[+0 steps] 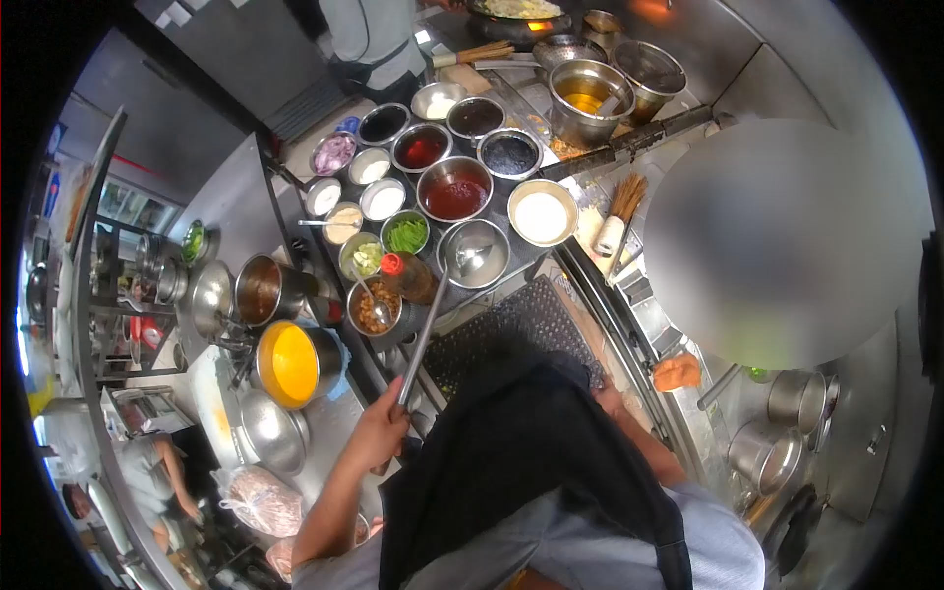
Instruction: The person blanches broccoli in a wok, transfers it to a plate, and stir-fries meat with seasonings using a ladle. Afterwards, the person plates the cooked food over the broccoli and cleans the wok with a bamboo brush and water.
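My left hand is closed around the long handle of a metal ladle. The handle slants up and away, reaching a round steel bowl among the seasoning pans; whether the shiny hollow there is the ladle's own head is hard to tell. Close to it stand a bottle with a red cap, a pan of chopped green vegetable and a pan of brown bits with a spoon. My right hand is low beside the stove edge, its fingers mostly hidden by the black apron.
Dark red sauce and white powder fill pans ahead. A pot of yellow liquid stands left. A bamboo brush and an orange cloth lie right. Another person is at the far side, near a lit wok.
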{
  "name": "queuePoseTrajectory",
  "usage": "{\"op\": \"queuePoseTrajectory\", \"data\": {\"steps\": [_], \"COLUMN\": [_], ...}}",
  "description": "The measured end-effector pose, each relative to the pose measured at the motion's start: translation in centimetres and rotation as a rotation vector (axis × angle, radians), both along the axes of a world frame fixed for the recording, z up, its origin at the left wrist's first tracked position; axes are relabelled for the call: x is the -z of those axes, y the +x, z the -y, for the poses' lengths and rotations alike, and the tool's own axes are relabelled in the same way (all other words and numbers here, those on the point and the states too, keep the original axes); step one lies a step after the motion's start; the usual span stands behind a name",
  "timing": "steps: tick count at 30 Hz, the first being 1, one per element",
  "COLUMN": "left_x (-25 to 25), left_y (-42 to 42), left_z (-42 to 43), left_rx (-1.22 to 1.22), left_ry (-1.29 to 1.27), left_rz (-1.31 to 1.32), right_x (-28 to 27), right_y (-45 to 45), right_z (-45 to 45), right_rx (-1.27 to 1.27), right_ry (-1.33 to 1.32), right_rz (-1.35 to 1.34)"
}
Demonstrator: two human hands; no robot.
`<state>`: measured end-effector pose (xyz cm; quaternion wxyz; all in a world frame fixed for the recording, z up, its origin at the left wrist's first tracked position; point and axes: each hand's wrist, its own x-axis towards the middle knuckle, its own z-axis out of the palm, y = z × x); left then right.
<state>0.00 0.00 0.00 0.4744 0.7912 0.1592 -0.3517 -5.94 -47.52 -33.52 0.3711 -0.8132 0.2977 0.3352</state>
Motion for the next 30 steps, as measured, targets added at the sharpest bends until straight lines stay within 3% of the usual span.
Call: {"op": "queuePoseTrajectory", "data": {"steps": [3,4,5,8,17,20,23,25,30], "left_x": [0.7,0.9,0.8,-0.5,-1.9,-2.5,-3.7,-4.7,-6.5], "left_y": [0.7,0.6,0.6,0.3,-1.1,-1.2,-1.1,-0.6,2.5], "left_z": [0.1,-0.2,-0.5,0.0,0.0,-0.3,0.1,0.9,5.5], "left_rx": [0.002,-0.111,-0.225,-0.411,-0.444,-0.5,-0.55,-0.536,-0.44], "left_ry": [-0.023,-0.191,-0.353,-0.465,-0.463,-0.594,-0.668,-0.661,-0.694], "left_rz": [-0.002,-0.067,-0.13,-0.205,-0.18,-0.205,-0.226,-0.229,-0.245], "right_x": [4.0,5.1,5.0,2.2,1.6,5.1,-2.2,-3.0,-14.1], "right_y": [-1.9,-3.0,-3.4,-3.6,-2.3,-2.1,0.7,2.8,12.1], "right_z": [2.1,2.6,2.1,1.5,1.0,2.3,1.1,1.9,7.8], "right_rx": [-0.059,-0.008,0.044,-0.001,0.02,-0.006,0.003,0.158,0.317], "right_ry": [-0.023,-0.002,0.025,-0.136,-0.072,-0.113,-0.138,-0.107,-0.348], "right_rz": [0.105,0.066,0.03,0.014,0.033,0.14,0.265,0.438,0.961]}}
